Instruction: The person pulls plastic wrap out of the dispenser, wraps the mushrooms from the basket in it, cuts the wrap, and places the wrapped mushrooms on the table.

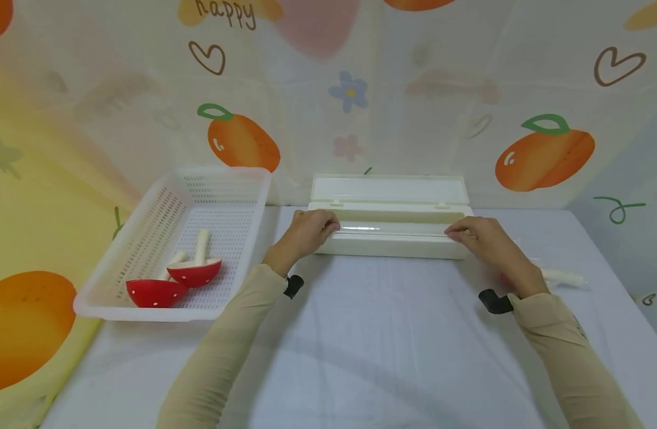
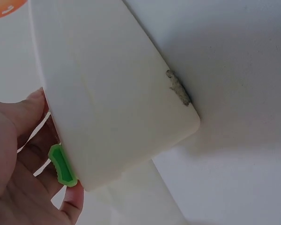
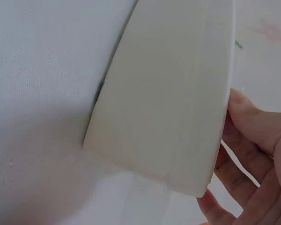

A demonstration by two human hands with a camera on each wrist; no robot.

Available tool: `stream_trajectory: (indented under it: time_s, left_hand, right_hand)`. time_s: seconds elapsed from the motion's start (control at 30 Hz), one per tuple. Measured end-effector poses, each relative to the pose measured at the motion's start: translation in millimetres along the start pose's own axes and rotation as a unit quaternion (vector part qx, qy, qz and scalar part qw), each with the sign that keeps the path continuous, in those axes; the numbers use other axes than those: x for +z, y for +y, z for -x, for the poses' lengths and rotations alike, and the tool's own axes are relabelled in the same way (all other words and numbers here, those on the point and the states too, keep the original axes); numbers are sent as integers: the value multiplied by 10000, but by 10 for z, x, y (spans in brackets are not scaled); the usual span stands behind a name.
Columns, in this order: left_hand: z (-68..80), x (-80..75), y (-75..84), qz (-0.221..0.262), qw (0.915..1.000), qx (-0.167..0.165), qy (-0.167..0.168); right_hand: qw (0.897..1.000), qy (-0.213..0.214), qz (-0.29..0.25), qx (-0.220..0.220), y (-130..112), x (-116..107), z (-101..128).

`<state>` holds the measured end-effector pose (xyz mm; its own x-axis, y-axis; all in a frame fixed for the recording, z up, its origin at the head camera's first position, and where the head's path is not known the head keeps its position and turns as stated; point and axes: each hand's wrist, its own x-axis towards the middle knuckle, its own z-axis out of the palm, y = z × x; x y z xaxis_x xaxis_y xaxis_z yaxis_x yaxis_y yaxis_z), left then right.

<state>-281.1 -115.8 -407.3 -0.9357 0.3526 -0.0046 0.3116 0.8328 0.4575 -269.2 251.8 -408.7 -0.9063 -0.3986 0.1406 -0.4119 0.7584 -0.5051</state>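
A long cream dispenser box (image 1: 393,241) lies across the back of the table with its lid (image 1: 387,189) tipped open against the wall. My left hand (image 1: 312,226) is at its left end and my right hand (image 1: 470,233) at its right end. Each pinches the edge of a clear film (image 1: 360,228) along the box's front lip. The left wrist view shows the box end (image 2: 112,93), a green slider (image 2: 62,165) and my left hand (image 2: 42,150) beside it. In the right wrist view my right hand (image 3: 227,152) sits at the other box end (image 3: 168,108).
A white perforated basket (image 1: 146,313) at the left holds two red toy mushrooms (image 1: 194,271) with white stems. A white stem-like piece (image 1: 561,276) lies on the table behind my right wrist. A fruit-patterned backdrop closes in the back and sides.
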Motion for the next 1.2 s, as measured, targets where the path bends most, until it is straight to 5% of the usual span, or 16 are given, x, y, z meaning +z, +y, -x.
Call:
stream_trajectory:
  time_s: [0.3,1.2]
  left_hand:
    - [7,-7,7,92,9997,4,228]
    - [52,-169,88,693,9944,504,615]
  right_hand:
    - [9984,473,-271,142,-30,43,9]
    - [9873,1524,-184,-421,-166,-76,79]
